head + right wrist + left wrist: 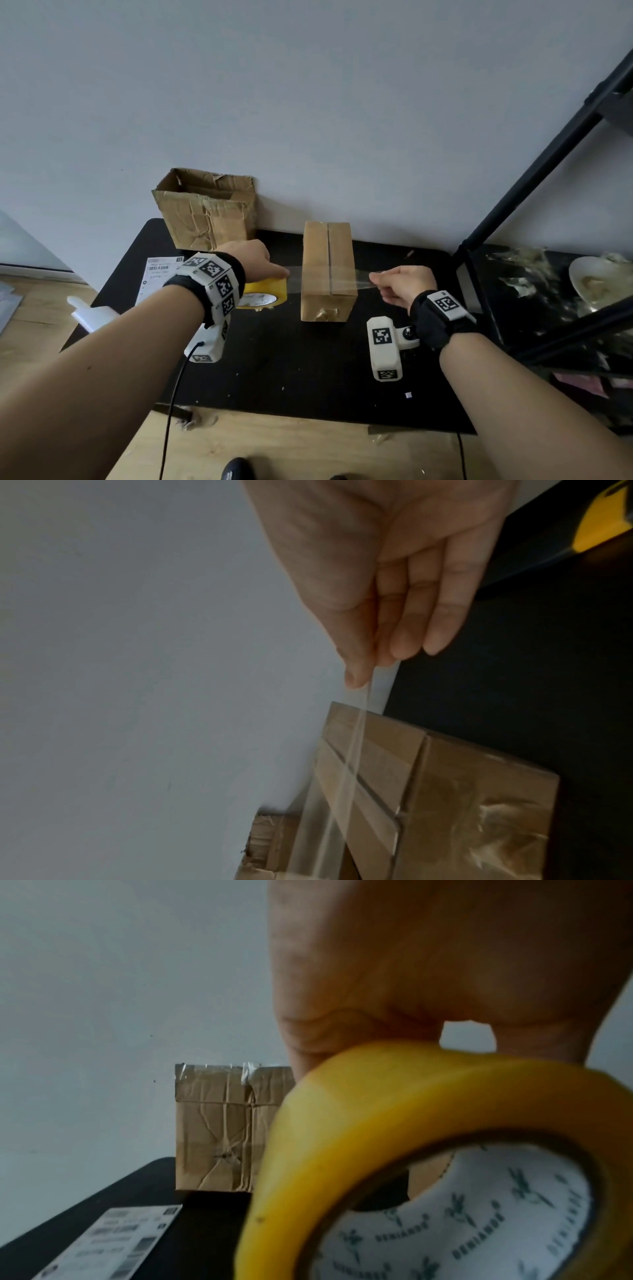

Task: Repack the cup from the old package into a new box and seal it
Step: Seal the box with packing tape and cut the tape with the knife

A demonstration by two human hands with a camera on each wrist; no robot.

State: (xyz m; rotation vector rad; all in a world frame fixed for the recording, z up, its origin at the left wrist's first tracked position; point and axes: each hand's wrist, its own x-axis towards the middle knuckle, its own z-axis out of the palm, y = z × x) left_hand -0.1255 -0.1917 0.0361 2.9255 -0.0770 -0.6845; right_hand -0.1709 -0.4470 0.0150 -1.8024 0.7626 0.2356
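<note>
The new cardboard box (327, 270) lies closed on the black table mat (291, 370), its top seam running away from me. My left hand (255, 260) grips the yellow tape roll (263, 293) just left of the box; the roll (428, 1164) fills the left wrist view. A clear tape strip (359, 277) stretches from the roll across the box top. My right hand (397, 284) pinches the strip's free end right of the box; the strip (359, 715) runs from my fingertips (356, 679) down over the box (445, 791). The cup is hidden.
The old torn carton (207, 209) stands open at the back left against the wall. A shipping label (157, 277) lies left of the roll. A white tool (90, 313) sits at the mat's left edge. A black rack (548, 212) with a plate (596, 282) stands on the right.
</note>
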